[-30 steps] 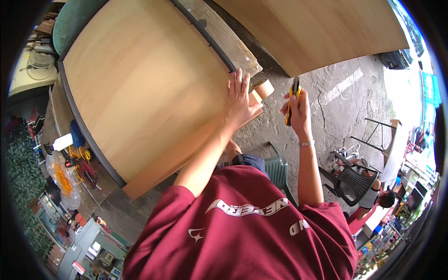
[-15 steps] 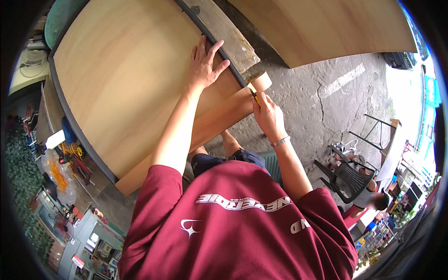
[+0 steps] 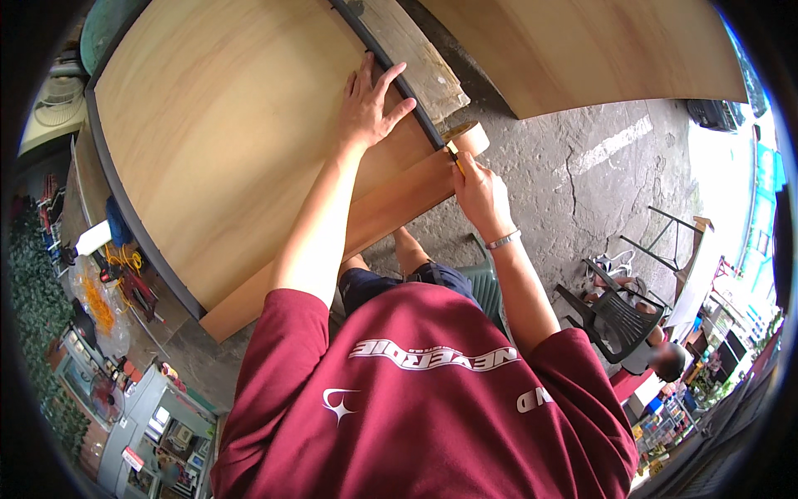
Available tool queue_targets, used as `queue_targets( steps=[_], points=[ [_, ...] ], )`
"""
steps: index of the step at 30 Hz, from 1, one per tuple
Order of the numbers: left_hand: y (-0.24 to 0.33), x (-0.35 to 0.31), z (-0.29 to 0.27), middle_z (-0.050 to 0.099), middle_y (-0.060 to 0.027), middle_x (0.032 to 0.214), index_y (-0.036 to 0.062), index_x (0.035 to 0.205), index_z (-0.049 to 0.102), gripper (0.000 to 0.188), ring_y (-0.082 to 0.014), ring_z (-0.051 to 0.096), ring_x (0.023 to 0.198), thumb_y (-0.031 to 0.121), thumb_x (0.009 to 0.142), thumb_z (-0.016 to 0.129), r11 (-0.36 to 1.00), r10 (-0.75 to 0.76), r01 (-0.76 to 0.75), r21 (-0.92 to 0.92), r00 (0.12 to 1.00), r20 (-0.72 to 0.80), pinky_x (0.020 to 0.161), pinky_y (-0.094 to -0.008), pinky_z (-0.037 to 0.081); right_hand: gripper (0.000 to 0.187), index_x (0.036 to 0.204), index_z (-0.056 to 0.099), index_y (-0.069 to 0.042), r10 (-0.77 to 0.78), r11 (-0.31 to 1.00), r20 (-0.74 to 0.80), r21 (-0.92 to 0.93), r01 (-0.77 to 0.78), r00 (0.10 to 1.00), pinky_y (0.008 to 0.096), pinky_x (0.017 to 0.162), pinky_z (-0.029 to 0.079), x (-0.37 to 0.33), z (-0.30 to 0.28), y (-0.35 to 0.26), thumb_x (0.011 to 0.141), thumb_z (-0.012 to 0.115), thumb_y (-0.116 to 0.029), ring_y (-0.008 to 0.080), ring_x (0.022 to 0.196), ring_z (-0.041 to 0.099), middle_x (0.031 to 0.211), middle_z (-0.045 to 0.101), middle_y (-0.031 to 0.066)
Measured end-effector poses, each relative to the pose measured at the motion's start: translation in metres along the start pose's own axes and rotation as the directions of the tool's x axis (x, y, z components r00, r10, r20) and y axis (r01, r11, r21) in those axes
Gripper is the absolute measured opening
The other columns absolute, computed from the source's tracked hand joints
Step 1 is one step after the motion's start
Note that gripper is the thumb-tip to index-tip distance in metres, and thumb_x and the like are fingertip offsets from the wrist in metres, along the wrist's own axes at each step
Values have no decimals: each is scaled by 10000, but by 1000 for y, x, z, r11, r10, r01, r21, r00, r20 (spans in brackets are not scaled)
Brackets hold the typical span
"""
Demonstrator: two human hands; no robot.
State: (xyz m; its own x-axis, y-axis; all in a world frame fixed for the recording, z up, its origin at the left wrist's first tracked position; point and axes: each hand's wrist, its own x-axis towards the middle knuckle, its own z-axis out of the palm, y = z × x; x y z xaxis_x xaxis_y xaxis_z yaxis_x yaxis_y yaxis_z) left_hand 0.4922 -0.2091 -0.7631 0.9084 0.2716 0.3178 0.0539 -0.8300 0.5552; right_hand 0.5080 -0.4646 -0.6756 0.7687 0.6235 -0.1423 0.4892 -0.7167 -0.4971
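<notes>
A large wooden panel (image 3: 224, 158) with dark edging strips lies before me. My left hand (image 3: 371, 106) rests on it, fingers spread, the fingertips on the dark strip (image 3: 409, 94) along the right edge. At that strip's near end, by the panel's corner, my right hand (image 3: 482, 195) is closed around a slim yellow tool, apparently a utility knife (image 3: 459, 165). Most of the tool is hidden in my fingers. A roll of tan tape (image 3: 472, 140) stands right beside the corner, just past my right fingertips.
A second wooden panel (image 3: 598, 54) is at the far right. Rough planks (image 3: 416, 58) lie under the strip's side. A green plastic stool (image 3: 480, 283) is by my legs. Farther right, a person (image 3: 661, 359) is near a dark chair (image 3: 622, 323). Tools and orange cord (image 3: 101, 312) lie at left.
The view has shifted slightly. My left hand stays spread on the panel's edge, and my right hand keeps its grip on the yellow knife at the corner, its angle slightly altered.
</notes>
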Motion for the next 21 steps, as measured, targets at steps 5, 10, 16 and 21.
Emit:
queue_targets(
  steps=[5,10,16,21],
  points=[
    [0,0,0,320,-334,1527,268,1503,394,707,-461,307,1441,666,930,509,1000,2,-2,3,1000,4,1145,-596,265,122,1000,562,-63,17,1000,10,16,-17,1000,492,589,536,-1,-1,-1,961,568,-179,413,712,672,817,678,198],
    [-1,0,1,322,-339,1517,273,1497,409,730,-457,316,1435,684,907,529,1000,-10,10,-4,1000,2,1152,-595,266,190,1098,600,-87,91,996,71,12,-92,993,497,635,535,-7,0,4,945,597,-199,414,759,674,834,681,208],
    [-1,0,1,313,-347,1523,265,1504,391,712,-467,299,1444,667,928,510,1000,6,-6,6,1000,11,1151,-609,253,178,1099,611,-88,80,997,53,1,-81,995,479,651,543,-23,3,16,951,599,-185,405,778,677,877,686,196],
    [1,0,-1,306,-345,1528,262,1506,387,718,-468,286,1450,662,926,521,1000,-9,9,-3,1000,24,1156,-611,245,125,1039,577,-102,72,997,30,38,-74,997,508,640,541,-29,0,15,948,574,-188,422,770,672,890,683,194]
  ],
)
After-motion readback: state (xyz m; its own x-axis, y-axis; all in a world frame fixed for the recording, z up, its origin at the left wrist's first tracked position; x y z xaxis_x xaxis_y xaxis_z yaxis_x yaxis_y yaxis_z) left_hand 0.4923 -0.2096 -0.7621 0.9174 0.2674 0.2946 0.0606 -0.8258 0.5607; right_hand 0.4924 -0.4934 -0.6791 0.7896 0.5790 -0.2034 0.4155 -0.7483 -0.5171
